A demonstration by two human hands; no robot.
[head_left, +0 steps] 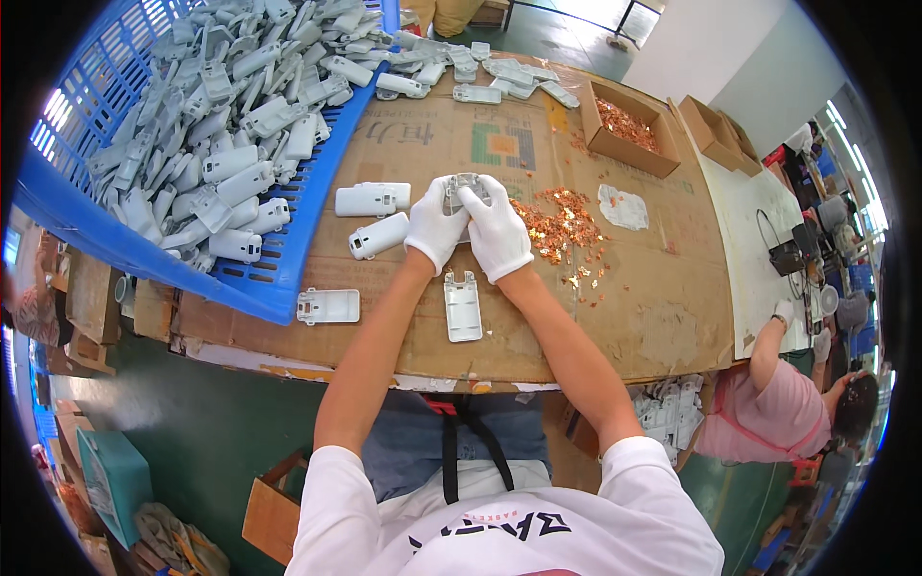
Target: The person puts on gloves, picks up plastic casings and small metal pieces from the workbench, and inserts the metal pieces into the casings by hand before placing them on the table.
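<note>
Both my hands wear white gloves and meet over the middle of the table. Between them is a light grey plastic housing (463,184), its hollow side partly visible. My left hand (435,225) has its fingers closed round the left side of it. My right hand (497,228) grips the right side, its thumb over the hollow. Whether a small part is pinched there, I cannot tell. Two white housings (373,199) lie left of my left hand. An open-faced housing (463,309) rests below my hands, and another (328,306) lies farther left. Loose copper-coloured metal pieces (565,227) are heaped beside my right hand.
A blue plastic crate (312,216) heaped with housings stands at the left. More housings (514,77) lie along the far edge. A cardboard box (629,163) of copper-coloured pieces sits far right, near a flattened whitish scrap (623,207). Another person (768,413) works at the right.
</note>
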